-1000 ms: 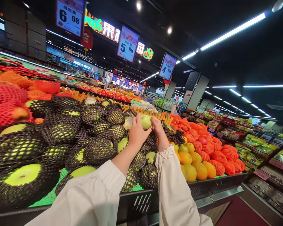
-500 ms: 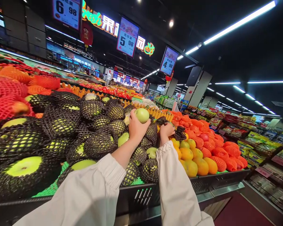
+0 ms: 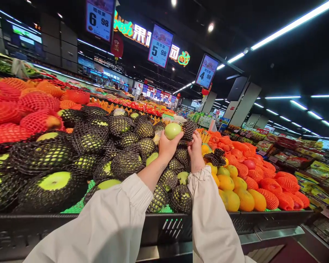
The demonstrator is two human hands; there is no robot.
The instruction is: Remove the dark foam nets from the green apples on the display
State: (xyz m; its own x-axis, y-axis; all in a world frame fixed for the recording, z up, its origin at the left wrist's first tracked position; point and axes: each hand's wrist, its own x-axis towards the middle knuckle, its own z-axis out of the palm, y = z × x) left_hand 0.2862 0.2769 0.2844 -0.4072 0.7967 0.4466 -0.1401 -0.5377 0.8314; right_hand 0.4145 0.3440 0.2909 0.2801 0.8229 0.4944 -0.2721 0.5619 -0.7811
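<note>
In my left hand (image 3: 168, 146) is a bare green apple (image 3: 173, 130), gripped from below and the side with the thumb along its right. My right hand (image 3: 195, 148) pinches a black foam net sleeve (image 3: 189, 129) just right of the apple. The net bunches up in front of the fingers; whether it touches the apple I cannot tell. Below both hands lie green apples in black nets (image 3: 181, 197), some partly uncovered. Another crumpled black net (image 3: 216, 157) rests on the oranges (image 3: 226, 182) to the right of my right wrist.
A black display bin (image 3: 98, 226) edges the fruit in front of me. Fruit in red nets (image 3: 271, 199) fills its right side, and more red-netted fruit (image 3: 40, 104) is piled at left. Price signs (image 3: 160, 45) hang above. Packaged goods stand on shelves (image 3: 315, 182) at right.
My right hand has risen and moved closer to the apple, with the black net now lifted beside it. My left hand still holds the apple. The view has shifted slightly left.
</note>
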